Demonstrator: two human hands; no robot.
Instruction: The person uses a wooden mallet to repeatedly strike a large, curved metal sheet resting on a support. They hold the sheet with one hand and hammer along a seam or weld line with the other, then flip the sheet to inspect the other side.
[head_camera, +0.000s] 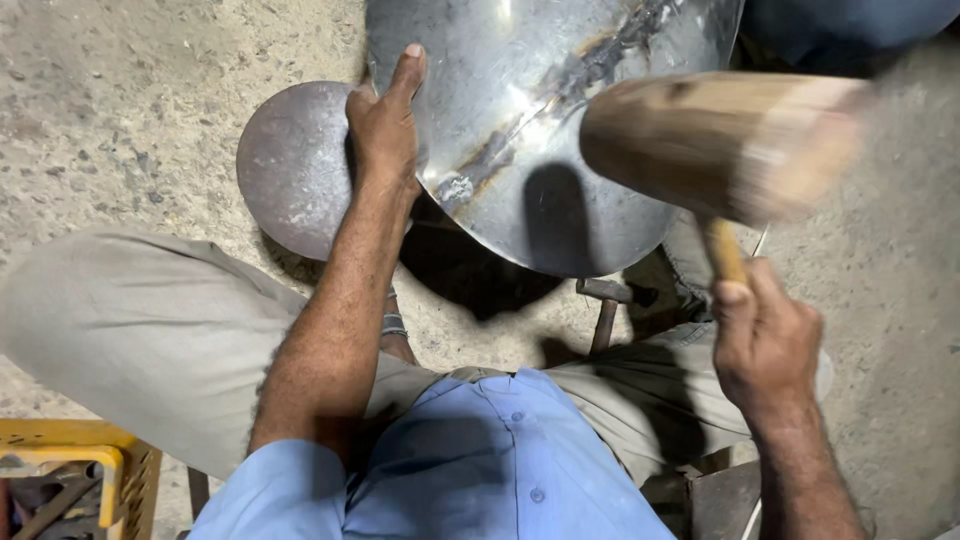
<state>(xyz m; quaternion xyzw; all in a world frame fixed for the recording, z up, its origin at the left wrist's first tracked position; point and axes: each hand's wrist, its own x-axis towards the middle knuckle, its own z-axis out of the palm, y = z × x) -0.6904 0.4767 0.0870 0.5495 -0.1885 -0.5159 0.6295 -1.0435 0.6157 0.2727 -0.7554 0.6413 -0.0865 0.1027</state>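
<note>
The step in hand is shaping a large shiny metal dish (540, 130) with a wooden mallet (715, 140); judged from this view, good practice is to keep the dish firmly steadied at its rim, strike with the flat mallet face, and keep the steadying fingers away from the strike zone. The dish stands tilted above the concrete floor (120, 120), in front of the seated person's knees, and partly overlaps a dark round metal disc (290, 165) lying to its left. The left hand (385, 125) is closed loosely over the left rim of the dish, fingers extended upward along the edge, touching the metal. The right hand (765, 335) is wrapped fully shut around the mallet handle; the mallet head is raised above the dish and motion-blurred. A dark scorched seam runs diagonally across the dish surface. A second hammer (608, 300) lies on the floor between the legs. A yellow crate (80, 450) stands at lower left.
</note>
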